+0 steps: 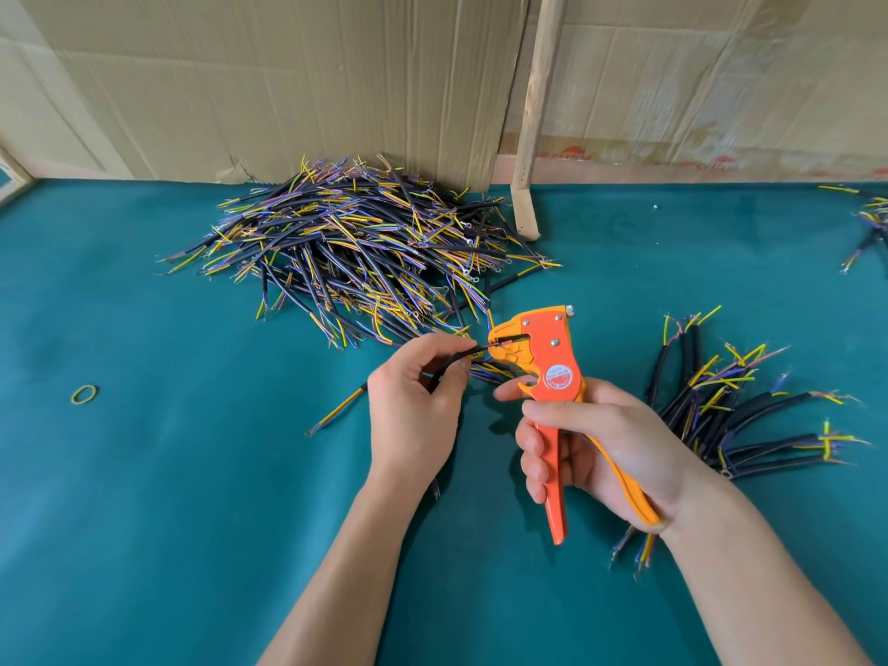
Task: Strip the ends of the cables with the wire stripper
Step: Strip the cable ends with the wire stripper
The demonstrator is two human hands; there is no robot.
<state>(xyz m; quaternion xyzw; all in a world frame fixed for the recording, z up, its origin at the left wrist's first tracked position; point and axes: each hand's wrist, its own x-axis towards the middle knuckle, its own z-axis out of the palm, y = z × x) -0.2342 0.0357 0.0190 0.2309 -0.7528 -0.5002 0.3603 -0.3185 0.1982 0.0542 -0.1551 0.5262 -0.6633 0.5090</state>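
My right hand (605, 449) grips the handles of an orange and yellow wire stripper (552, 372), its head pointing up and left. My left hand (418, 401) pinches a short black cable (461, 356) whose thin wire end sits inside the stripper's jaws. The other end of this cable, with yellow and blue wires, sticks out to the left below my hand. A large heap of black cables (355, 252) with yellow, blue and pink wire ends lies behind my hands. A smaller bunch of cables (735, 411) lies to the right of my right hand.
A green felt table (168, 497) carries everything. A yellow rubber band (85, 394) lies at the left. Cardboard sheets (288, 79) and a wooden post (533, 113) stand along the back edge. A few more cables (869, 228) lie at the far right.
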